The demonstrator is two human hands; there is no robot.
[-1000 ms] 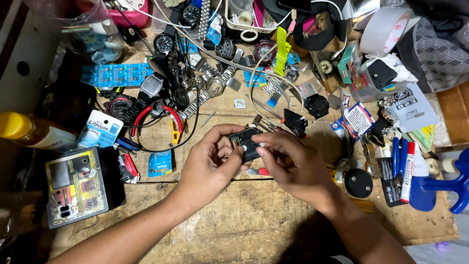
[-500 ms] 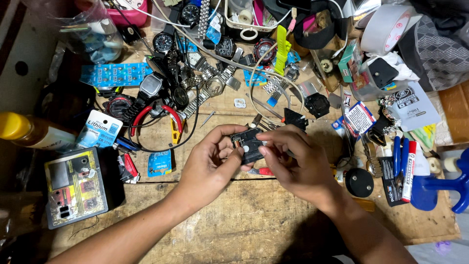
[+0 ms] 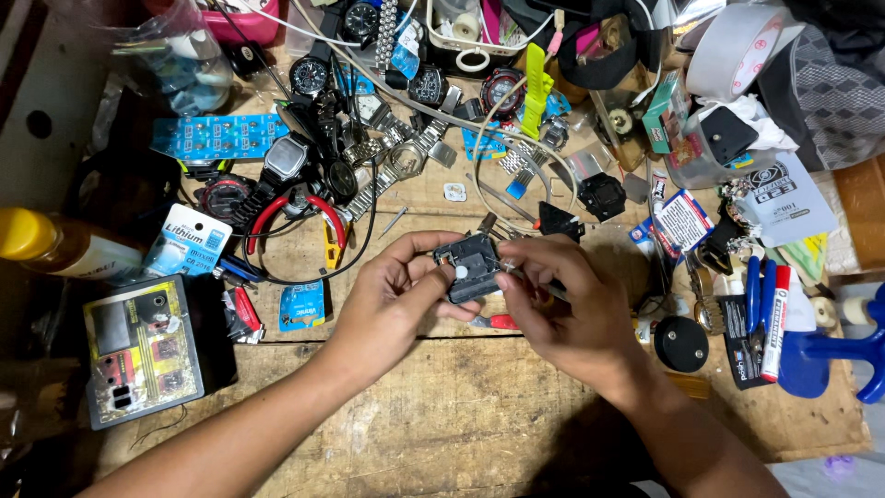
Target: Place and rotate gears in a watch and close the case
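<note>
Cluttered wooden worktop (image 3: 442, 424), both hands meeting over its middle: left hand (image 3: 392, 300) and right hand (image 3: 567, 304) each pinched shut on a small black watch module (image 3: 472, 266), held between the fingertips just above the wood. Just behind it lie a black watch case (image 3: 601, 195) and loose metal bracelets (image 3: 406, 166); red-handled pliers (image 3: 300, 217) and a button-cell card (image 3: 189, 242) sit to the left. Further out: a yellow-faced tester box (image 3: 143, 355) at far left, and a black round cap (image 3: 680, 343) and markers (image 3: 772, 318) to the right.
</note>
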